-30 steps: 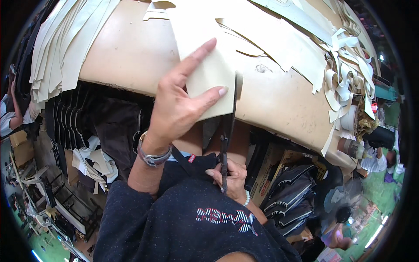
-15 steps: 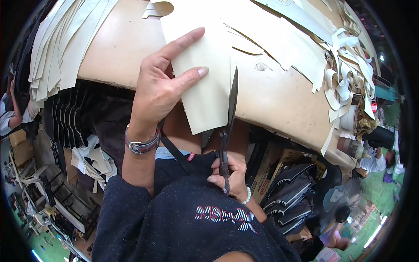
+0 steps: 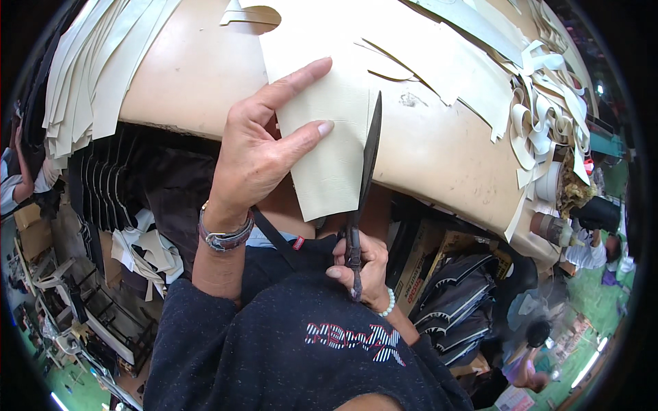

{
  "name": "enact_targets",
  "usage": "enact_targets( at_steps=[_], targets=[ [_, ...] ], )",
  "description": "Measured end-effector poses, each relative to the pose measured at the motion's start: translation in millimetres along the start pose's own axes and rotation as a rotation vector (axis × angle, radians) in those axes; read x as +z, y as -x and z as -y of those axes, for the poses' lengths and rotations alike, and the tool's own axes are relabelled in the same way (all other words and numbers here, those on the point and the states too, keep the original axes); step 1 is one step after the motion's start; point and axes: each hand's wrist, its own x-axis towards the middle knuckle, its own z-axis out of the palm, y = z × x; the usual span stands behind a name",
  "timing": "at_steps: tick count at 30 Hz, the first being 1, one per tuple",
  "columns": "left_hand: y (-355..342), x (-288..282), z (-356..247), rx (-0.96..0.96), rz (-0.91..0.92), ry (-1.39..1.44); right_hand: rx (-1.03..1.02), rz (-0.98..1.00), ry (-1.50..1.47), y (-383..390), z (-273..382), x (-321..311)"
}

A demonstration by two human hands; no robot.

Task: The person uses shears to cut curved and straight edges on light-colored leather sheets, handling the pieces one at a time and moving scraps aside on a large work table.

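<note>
My left hand (image 3: 260,147) holds a cream sheet (image 3: 329,168), thumb and forefinger spread on its face, other fingers partly hidden; the sheet's lower end hangs over the worktable's edge. My right hand (image 3: 363,267) grips long dark shears (image 3: 370,154) by the handles, blades pointing away from me along the sheet's right edge and over the tabletop (image 3: 439,178). Whether the blades are apart I cannot tell. More cream pieces (image 3: 473,68) lie beyond and to the right of the held sheet.
Layered cream pieces (image 3: 96,75) hang at the table's left, curled offcuts (image 3: 545,123) and a cylindrical container (image 3: 545,227) sit at its right. Dark material (image 3: 164,178) and striped-edged pieces (image 3: 452,301) are stowed below. Co-workers (image 3: 20,178) (image 3: 524,363) are at the far sides.
Since a second ago my left hand has moved left and the sheet's near end has come down and left. The shears in my right hand have shifted slightly right at the tip.
</note>
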Motion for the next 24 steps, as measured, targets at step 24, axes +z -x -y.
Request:
enact_targets(
  at_steps=[24],
  targets=[
    [-49.3, -17.8, 13.9, 0.053, -0.003, 0.289, 0.077, 0.002, -0.051, 7.8, -6.4, -0.9]
  ],
)
